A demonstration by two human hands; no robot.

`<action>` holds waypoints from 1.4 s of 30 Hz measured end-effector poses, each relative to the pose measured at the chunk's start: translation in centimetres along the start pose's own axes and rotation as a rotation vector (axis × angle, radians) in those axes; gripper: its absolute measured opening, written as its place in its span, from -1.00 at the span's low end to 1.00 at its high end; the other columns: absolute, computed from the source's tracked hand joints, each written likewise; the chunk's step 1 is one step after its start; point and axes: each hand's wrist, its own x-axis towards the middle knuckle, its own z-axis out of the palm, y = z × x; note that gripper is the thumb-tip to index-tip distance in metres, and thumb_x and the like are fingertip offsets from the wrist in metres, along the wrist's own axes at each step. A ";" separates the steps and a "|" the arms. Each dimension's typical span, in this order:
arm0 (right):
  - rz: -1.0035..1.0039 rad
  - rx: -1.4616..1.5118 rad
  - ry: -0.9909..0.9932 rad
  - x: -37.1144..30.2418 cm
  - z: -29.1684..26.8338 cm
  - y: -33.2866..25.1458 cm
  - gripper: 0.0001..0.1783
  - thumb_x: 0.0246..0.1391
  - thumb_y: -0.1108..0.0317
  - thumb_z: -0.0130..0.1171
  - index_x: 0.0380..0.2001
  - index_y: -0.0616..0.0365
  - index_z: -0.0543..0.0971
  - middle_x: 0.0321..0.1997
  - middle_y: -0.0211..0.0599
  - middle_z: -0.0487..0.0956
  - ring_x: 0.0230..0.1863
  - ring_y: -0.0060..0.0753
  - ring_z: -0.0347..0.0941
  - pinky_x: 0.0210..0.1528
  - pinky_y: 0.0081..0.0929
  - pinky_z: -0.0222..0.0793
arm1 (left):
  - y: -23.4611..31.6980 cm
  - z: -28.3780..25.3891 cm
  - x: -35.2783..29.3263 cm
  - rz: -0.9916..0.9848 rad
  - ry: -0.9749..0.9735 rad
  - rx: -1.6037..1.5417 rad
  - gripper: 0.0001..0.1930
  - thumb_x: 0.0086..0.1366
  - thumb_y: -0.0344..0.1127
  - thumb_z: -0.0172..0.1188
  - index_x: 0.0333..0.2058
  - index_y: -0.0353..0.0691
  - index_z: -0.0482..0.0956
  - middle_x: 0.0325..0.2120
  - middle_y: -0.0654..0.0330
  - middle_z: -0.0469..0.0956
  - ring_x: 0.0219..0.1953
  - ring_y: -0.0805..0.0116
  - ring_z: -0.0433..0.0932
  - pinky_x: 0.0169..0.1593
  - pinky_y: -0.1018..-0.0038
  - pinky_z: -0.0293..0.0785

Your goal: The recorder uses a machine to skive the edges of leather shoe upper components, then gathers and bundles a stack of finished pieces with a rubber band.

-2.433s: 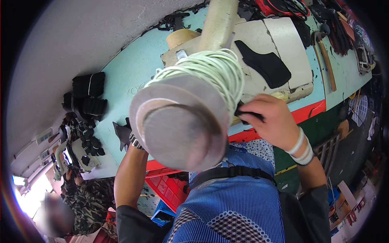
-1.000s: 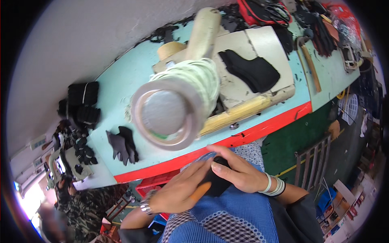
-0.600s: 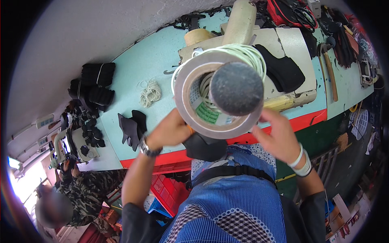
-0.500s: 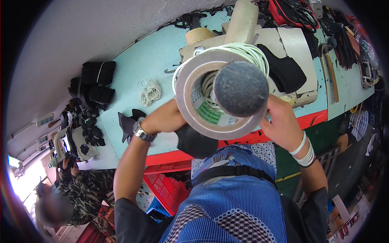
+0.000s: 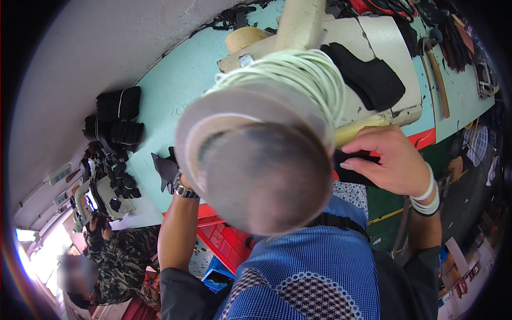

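Observation:
Close to the camera, a grey round tube end (image 5: 186, 144) with a blurred dark disc (image 5: 266, 176) across its mouth fills the middle. Pale green cord (image 5: 304, 69) is wound behind its rim. Right of it, my right hand (image 5: 397, 160) pinches a black piece of material (image 5: 354, 169) between thumb and fingers at the table's front edge. The tube covers most of that piece. Of my left arm, only the forearm and the wrist with a metal watch (image 5: 185, 188) show; my left hand is hidden behind the tube.
Black curved pieces (image 5: 368, 77) lie on a cream machine bed (image 5: 341, 40). Tied black bundles (image 5: 118, 102) stand at the table's left. A hammer (image 5: 440, 85) lies at right. A red crate (image 5: 226, 248) sits below the table. A person in camouflage (image 5: 125, 256) works at far left.
The view has shifted, so the tube looks larger, lower and further left. My right hand has moved outward from its rim and now shows gripping the black piece. My left hand has gone behind the tube.

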 end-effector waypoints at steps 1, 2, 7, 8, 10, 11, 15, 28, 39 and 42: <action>0.004 0.006 0.007 0.0 -0.4 -0.1 -0.82 -0.14 0.41 0.22 -0.42 0.28 0.59 -0.48 -0.09 0.56 -0.38 -0.09 0.48 -0.32 -0.26 0.37 | 0.2 -0.2 0.0 -0.012 0.037 -0.111 -0.50 0.34 -0.20 -0.04 0.20 -0.22 0.17 0.09 0.03 0.36 0.09 0.18 0.40 0.21 0.26 0.28; -0.052 -0.044 -0.055 0.4 -0.9 -0.2 -0.83 -0.14 0.42 0.21 -0.42 0.27 0.60 -0.46 -0.10 0.56 -0.37 -0.09 0.48 -0.30 -0.27 0.37 | 0.3 -0.4 -0.2 -0.024 0.075 -0.220 -0.50 0.35 -0.20 -0.05 0.21 -0.21 0.15 0.10 0.04 0.35 0.10 0.18 0.40 0.23 0.25 0.27; -0.348 -0.220 -0.009 2.8 0.7 1.3 -0.89 -0.19 0.47 0.25 -0.48 0.20 0.61 -0.50 -0.18 0.49 -0.39 -0.13 0.45 -0.34 -0.33 0.36 | 2.0 2.5 -2.2 0.239 0.247 -0.675 -0.50 0.39 -0.24 -0.10 0.26 -0.17 0.05 0.20 0.05 0.20 0.20 0.27 0.27 0.28 0.31 0.23; -0.339 -0.216 0.003 3.4 1.8 1.3 -0.89 -0.19 0.47 0.25 -0.48 0.20 0.61 -0.50 -0.18 0.49 -0.39 -0.13 0.45 -0.34 -0.33 0.36 | 3.2 4.1 -1.4 0.228 0.236 -0.671 -0.50 0.39 -0.24 -0.10 0.26 -0.17 0.05 0.20 0.05 0.20 0.20 0.27 0.27 0.28 0.31 0.23; -0.414 -0.358 0.238 4.6 3.4 1.7 -0.92 -0.15 0.43 0.19 -0.50 0.15 0.61 -0.54 -0.17 0.46 -0.34 -0.04 0.46 -0.21 -0.20 0.33 | 5.5 7.7 1.5 -0.299 0.167 0.227 -0.57 0.36 -0.16 -0.05 0.13 -0.21 0.26 0.06 0.11 0.35 0.05 0.35 0.37 0.16 0.42 0.28; -0.414 -0.351 0.241 4.3 3.6 1.7 -0.92 -0.15 0.43 0.19 -0.50 0.15 0.61 -0.54 -0.17 0.46 -0.34 -0.04 0.46 -0.21 -0.20 0.33 | 6.2 8.7 2.4 -0.552 0.132 0.677 -0.58 0.34 -0.11 -0.02 0.07 -0.24 0.37 -0.01 0.14 0.42 -0.03 0.39 0.42 0.10 0.48 0.30; -0.024 -0.125 0.099 0.9 1.1 1.3 -0.92 -0.15 0.43 0.19 -0.50 0.15 0.61 -0.48 -0.16 0.52 -0.29 -0.06 0.46 -0.18 -0.21 0.34 | 3.4 4.4 -0.6 -0.541 -0.185 0.432 -0.67 0.33 -0.13 0.03 -0.22 -0.30 0.58 -0.34 0.31 0.53 -0.24 0.56 0.40 -0.09 0.58 0.26; -0.183 -0.312 0.133 2.4 3.3 1.2 -0.89 -0.16 0.42 0.21 -0.49 0.17 0.62 -0.41 -0.21 0.53 -0.24 -0.11 0.43 -0.14 -0.30 0.34 | 2.2 4.8 0.3 -0.459 -0.198 0.346 -0.74 0.32 -0.22 0.06 -0.29 -0.34 0.55 -0.48 0.39 0.48 -0.34 0.63 0.35 -0.19 0.60 0.27; -0.404 -0.254 0.266 4.3 3.7 1.8 -0.85 -0.21 0.44 0.27 -0.46 0.22 0.60 -0.34 -0.23 0.52 -0.16 -0.15 0.40 -0.15 -0.31 0.34 | 1.9 6.1 -0.1 -0.480 0.029 0.442 -0.77 0.30 -0.27 0.09 -0.34 -0.36 0.53 -0.51 0.42 0.47 -0.40 0.65 0.34 -0.27 0.63 0.28; -0.196 -0.137 0.213 2.3 3.4 1.8 -0.85 -0.18 0.46 0.25 -0.43 0.19 0.60 -0.45 -0.22 0.52 -0.34 -0.18 0.46 -0.28 -0.33 0.39 | 1.5 6.7 -0.9 -0.513 0.110 0.470 -0.78 0.30 -0.28 0.09 -0.36 -0.36 0.53 -0.52 0.43 0.46 -0.42 0.65 0.34 -0.30 0.64 0.28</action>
